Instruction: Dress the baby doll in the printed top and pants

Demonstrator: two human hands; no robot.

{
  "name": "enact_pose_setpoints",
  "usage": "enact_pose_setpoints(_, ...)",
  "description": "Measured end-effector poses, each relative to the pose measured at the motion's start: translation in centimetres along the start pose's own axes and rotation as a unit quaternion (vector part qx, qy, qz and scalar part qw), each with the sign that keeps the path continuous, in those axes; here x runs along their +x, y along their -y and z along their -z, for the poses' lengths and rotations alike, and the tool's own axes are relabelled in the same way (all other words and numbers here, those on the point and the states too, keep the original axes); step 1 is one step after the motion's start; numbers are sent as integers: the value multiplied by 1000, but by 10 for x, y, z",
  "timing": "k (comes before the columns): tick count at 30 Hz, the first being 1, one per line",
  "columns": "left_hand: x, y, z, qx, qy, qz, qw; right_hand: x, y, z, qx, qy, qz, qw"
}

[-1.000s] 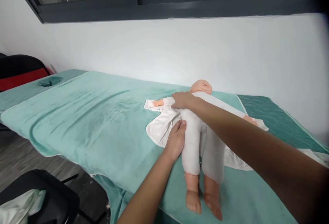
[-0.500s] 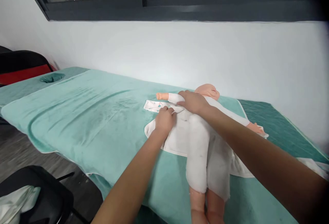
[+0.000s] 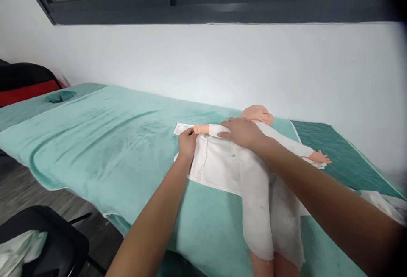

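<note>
A baby doll (image 3: 257, 194) in fluffy white cloth lies on a spread-out white baby garment (image 3: 216, 164). Its head (image 3: 257, 114) points toward the wall, and its bare arm ends stretch out to both sides. My left hand (image 3: 187, 143) is closed, pinching the garment's cloth beside the doll's left-side hand (image 3: 201, 129). A printed sleeve (image 3: 183, 128) sticks out just beyond my fingers. My right hand (image 3: 243, 132) holds the doll's upper arm near the shoulder, fingers above and thumb below. Its palm hides part of the doll's chest.
A green cloth (image 3: 104, 141) covers the bed, which runs along a white wall (image 3: 203, 65) below a dark-framed window. At lower left stands a black chair (image 3: 63, 234) with a folded cloth (image 3: 22, 247) on it. More white cloth (image 3: 381, 205) lies at the right.
My left hand has moved left and slightly away from me, drawing the garment's cloth to the doll's hand. The doll's legs have swung right. My right hand stays at the upper arm.
</note>
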State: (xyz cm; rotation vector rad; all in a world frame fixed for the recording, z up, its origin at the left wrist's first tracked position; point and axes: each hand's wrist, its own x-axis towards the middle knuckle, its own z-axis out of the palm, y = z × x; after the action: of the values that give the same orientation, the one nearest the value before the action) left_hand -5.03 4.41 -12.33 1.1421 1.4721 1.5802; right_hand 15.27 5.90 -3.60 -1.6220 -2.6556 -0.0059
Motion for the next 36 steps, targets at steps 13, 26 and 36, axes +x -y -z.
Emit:
enact_pose_setpoints(13,-22,-11,-7,127,-20,-128,983,-1,4,-9,-88,22,-29,995)
enact_pose_setpoints(26,-33,-11,-9,267,35,-276,923,1,8,-10,-106,21,-64,992)
enact_pose_setpoints(36,-38,-9,-11,321,99,-315,888,2,9,-15,-112,10,-82,990)
